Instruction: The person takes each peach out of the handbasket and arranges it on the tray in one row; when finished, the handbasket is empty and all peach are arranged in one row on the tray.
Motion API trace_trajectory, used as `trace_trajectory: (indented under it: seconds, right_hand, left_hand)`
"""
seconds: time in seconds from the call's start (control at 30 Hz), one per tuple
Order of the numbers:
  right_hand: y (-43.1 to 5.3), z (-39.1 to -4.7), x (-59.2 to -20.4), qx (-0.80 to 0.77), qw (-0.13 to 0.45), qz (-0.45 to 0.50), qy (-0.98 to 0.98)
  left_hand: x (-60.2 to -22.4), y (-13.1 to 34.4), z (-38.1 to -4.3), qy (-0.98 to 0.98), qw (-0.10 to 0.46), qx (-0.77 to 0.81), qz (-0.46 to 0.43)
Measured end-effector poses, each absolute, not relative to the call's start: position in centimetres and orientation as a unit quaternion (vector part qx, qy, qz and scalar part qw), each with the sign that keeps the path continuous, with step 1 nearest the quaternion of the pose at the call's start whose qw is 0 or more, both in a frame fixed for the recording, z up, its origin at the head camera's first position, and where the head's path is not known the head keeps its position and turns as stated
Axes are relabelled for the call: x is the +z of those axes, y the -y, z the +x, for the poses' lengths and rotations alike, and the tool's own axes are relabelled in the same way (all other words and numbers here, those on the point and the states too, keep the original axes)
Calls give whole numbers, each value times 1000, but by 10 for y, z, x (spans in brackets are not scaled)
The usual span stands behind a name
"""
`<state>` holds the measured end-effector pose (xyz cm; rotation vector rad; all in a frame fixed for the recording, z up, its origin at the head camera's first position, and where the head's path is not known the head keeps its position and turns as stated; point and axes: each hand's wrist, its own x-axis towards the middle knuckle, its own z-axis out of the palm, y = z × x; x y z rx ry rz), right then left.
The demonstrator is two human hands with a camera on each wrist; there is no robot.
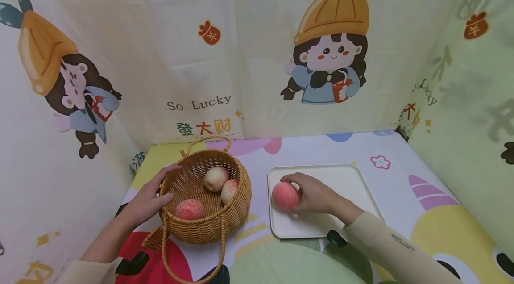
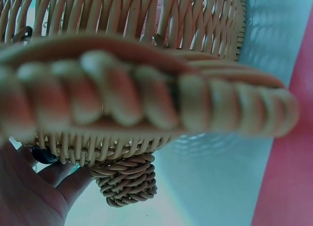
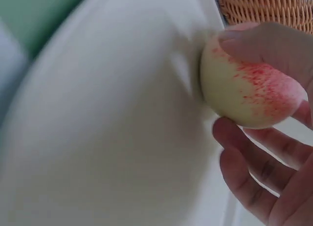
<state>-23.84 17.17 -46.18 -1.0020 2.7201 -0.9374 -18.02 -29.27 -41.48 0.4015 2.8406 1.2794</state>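
Note:
A pinkish-red peach (image 1: 285,196) is gripped between the thumb and fingers of my right hand (image 1: 317,195), over the left part of a white tray (image 1: 335,177). In the right wrist view the peach (image 3: 249,91) shows a pale yellow side with red speckles, close against the tray. My left hand (image 1: 145,199) holds the left rim of a round wicker basket (image 1: 209,232), thumb and a finger over the edge. Three peaches lie inside: a pale one (image 1: 217,178), a speckled one (image 1: 229,191) and a red one (image 1: 189,209). The left wrist view shows fingers against the wicker.
A looped wicker handle (image 1: 222,248) hangs at the basket's front, and another handle (image 1: 209,139) stands at its back. The table has a colourful printed cover (image 1: 289,259). Printed cloth walls (image 1: 257,52) enclose the back and sides.

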Motion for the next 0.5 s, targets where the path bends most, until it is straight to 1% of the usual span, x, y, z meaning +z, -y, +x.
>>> trace_trajectory:
  seconds: [0.13, 0.23, 0.3, 0.43, 0.5]
  right_hand:
    - [-166, -242, -471, -349, 49, -301, -886]
    - [-160, -242, -474, -357, 34, -275, -892]
    - [-156, -240, -475, -361, 26, -259, -895]
    - [-151, -236, -475, -365, 29, -225, -903]
    - [-150, -234, -471, -341, 26, -212, -916]
  left_hand:
    - [-416, 292, -181, -907, 2, 404, 121]
    - [-417, 292, -181, -908, 3, 401, 119]
    - [-417, 292, -181, -909, 2, 399, 118]
    - [-416, 292, -181, -911, 1, 396, 118]
    - [-416, 293, -181, -910, 1, 396, 119]
